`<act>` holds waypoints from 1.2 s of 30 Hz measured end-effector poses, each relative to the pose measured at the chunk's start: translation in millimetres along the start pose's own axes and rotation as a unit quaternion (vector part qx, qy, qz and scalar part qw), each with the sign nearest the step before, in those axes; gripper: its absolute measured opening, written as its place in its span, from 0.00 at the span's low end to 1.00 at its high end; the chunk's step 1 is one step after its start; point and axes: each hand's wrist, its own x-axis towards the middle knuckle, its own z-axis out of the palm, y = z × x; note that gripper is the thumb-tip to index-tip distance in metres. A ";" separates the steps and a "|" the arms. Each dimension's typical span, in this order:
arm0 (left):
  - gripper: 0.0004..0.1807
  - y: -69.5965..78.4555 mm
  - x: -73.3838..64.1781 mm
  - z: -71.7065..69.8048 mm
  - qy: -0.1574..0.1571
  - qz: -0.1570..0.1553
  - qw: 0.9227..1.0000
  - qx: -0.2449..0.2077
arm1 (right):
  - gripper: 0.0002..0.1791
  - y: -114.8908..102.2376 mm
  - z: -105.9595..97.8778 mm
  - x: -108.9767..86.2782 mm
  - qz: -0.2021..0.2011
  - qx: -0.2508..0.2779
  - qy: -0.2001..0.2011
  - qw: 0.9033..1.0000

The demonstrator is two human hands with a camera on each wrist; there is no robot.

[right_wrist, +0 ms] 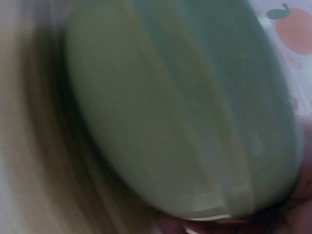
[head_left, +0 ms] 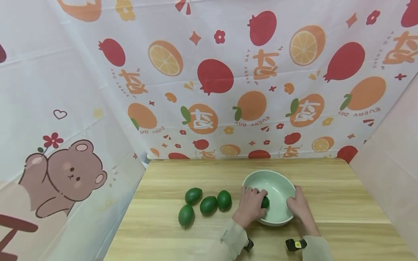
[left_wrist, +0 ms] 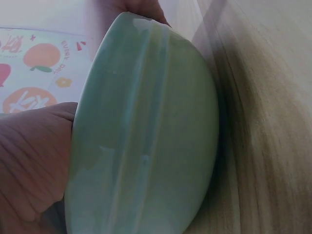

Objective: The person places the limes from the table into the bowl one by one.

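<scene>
A pale green bowl (head_left: 277, 192) stands on the wooden table, its outer side (left_wrist: 141, 126) filling much of both wrist views. My left hand (head_left: 250, 206) reaches over the bowl's near left rim, with its fingers curled round a dark green lime (head_left: 265, 202) inside. Part of that lime is covered by the hand. On the opposite side, my right hand (head_left: 299, 204) grips the bowl's rim, the thumb inside and the fingers outside. In the right wrist view the bowl (right_wrist: 180, 107) is blurred, and only a bit of the hand shows.
Left of the bowl several limes lie close together: one at the back (head_left: 193, 195), one in front (head_left: 186, 215), others (head_left: 208, 205) nearer the bowl. A fruit-print cloth (head_left: 215, 108) hangs behind the table (head_left: 156, 232); a bear-print cloth (head_left: 75, 174) hangs at left.
</scene>
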 end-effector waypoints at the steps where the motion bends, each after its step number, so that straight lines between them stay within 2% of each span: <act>1: 0.28 -0.1 -0.5 0.2 0.000 0.000 1.000 0.001 | 0.43 0.4 0.9 0.6 0.002 -0.001 0.000 1.000; 12: 0.25 -4.6 -2.0 -2.3 0.029 0.010 1.000 -0.006 | 0.42 -1.5 6.2 4.5 0.001 -0.018 0.017 1.000; 16: 0.23 -7.7 -5.7 -2.5 0.044 0.019 0.998 -0.029 | 0.42 1.1 8.8 3.8 0.001 -0.022 0.020 1.000; 21: 0.20 -11.8 -7.0 -6.1 0.085 0.032 0.993 -0.072 | 0.41 1.5 8.5 3.4 0.002 -0.025 0.019 1.000; 26: 0.18 -17.9 -7.7 -12.9 0.137 0.042 0.984 -0.106 | 0.42 2.6 7.7 3.4 0.005 -0.022 0.016 1.000; 31: 0.17 -27.8 -9.4 -21.3 0.164 0.028 0.980 -0.107 | 0.41 3.9 7.7 2.8 0.009 -0.024 0.015 1.000; 36: 0.16 -38.8 -11.1 -25.5 0.188 -0.002 0.979 -0.081 | 0.41 3.5 6.7 1.8 0.006 -0.029 0.019 0.999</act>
